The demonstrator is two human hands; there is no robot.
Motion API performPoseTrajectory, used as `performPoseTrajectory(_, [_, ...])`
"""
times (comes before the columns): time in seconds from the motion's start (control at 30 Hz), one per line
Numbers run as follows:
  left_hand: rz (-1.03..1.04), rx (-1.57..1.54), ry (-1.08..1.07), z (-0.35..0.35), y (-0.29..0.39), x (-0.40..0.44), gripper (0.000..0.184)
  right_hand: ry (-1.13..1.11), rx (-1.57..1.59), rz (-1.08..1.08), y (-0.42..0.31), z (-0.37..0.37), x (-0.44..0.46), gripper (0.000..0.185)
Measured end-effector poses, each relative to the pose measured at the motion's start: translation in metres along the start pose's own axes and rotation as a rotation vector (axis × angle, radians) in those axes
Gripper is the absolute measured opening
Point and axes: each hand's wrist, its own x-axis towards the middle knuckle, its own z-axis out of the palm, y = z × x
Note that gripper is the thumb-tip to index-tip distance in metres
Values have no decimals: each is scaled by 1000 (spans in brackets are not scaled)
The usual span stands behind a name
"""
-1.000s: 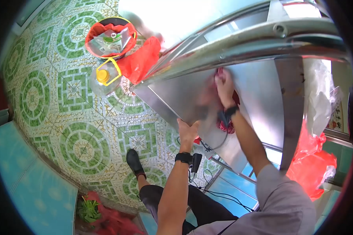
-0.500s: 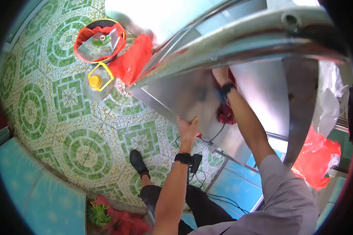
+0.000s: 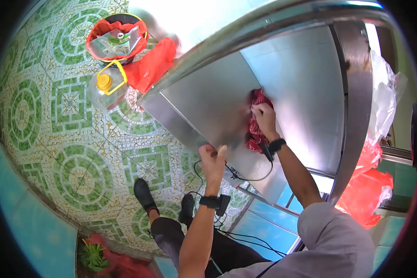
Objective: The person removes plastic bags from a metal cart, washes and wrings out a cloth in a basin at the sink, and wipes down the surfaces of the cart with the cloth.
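Observation:
A crumpled dark red patterned cloth lies against the shiny metal panel. My right hand is closed on the cloth, fingers bent over its upper half, with a dark band at the wrist. Lower and to the left, my left hand is at the panel's lower edge, its thumb pointing up and its fingers curled at the rim. A black device with a cable is strapped to the left wrist. The panel reflects the cloth and hands dimly.
At the upper left stand a bin with a red liner and a clear jug with a yellow cap. Red bags hang at the right. Black cables run below my hands. Greens lie at the lower left.
My right hand and the cloth have come down the panel from beneath the metal rim. The view has shifted, and more of the panel's upper part shows. My left hand remains at the edge.

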Motion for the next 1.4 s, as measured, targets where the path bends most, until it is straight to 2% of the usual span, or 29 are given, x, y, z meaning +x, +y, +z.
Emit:
performPoseTrajectory(0.03, [196,96,-34,0,-8,-7,35,8,-47,-26,-5,-5,-8,12])
performPoseTrajectory(0.07, [194,90,-35,1,-18,-15,35,14,-94,-49,-11,-9,-13,11])
performPoseTrajectory(0.13, [-76,-2,-140,5,-33,-23,29,27,-130,-108,9,0,0,11])
performPoseTrajectory(0.17, [10,37,-191,5,-45,-19,27,39,-164,-163,23,5,14,10])
performPoseTrajectory(0.2, [8,37,-199,6,-46,-19,27,128,-115,-197,35,13,33,9])
performPoseTrajectory(0.23, [8,6,-219,4,-39,-22,27,124,-82,-179,35,11,57,11])
performPoseTrajectory(0.27, [12,-25,-234,3,-37,-21,27,105,-103,-69,30,12,75,12])
performPoseTrajectory(0.33, [35,-33,-262,6,-45,-15,28,174,-106,-154,33,11,66,13])
performPoseTrajectory(0.4, [84,102,-233,8,-41,-17,30,119,-6,-96,35,9,33,14])
performPoseTrajectory(0.43, [96,98,-224,10,-37,-15,30,171,-56,-186,31,10,26,15])
performPoseTrajectory(0.57, [78,111,-229,10,-43,-14,35,129,-131,-80,38,19,83,16])
performPoseTrajectory(0.6, [60,117,-242,8,-44,-14,37,183,-124,-134,29,18,87,16])
performPoseTrajectory(0.7, [84,70,-220,13,-39,-13,37,85,-14,-111,42,11,49,12])
performPoseTrajectory(0.73, [88,64,-218,14,-37,-13,37,118,-30,-143,41,10,32,11])
performPoseTrajectory(0.87, [81,107,-242,13,-39,-15,36,104,-130,-103,38,14,79,5])
performPoseTrajectory(0.93, [106,104,-234,13,-38,-14,36,123,-132,-80,42,14,87,6])
performPoseTrajectory(1.0, [53,63,-224,14,-38,-14,36,62,-25,-146,50,9,60,9])
performPoseTrajectory(1.03, [56,57,-221,15,-36,-14,36,82,-68,-145,48,6,42,11])
performPoseTrajectory(1.13, [78,96,-249,13,-35,-15,36,108,-150,-178,49,8,65,12])
performPoseTrajectory(1.17, [64,85,-258,13,-39,-15,36,115,-226,-91,48,10,84,12])
performPoseTrajectory(1.33, [32,43,-274,12,-38,-11,36,93,-33,-123,52,4,36,7])
performPoseTrajectory(1.4, [85,30,-283,12,-33,-14,36,133,-124,-164,59,12,39,13])
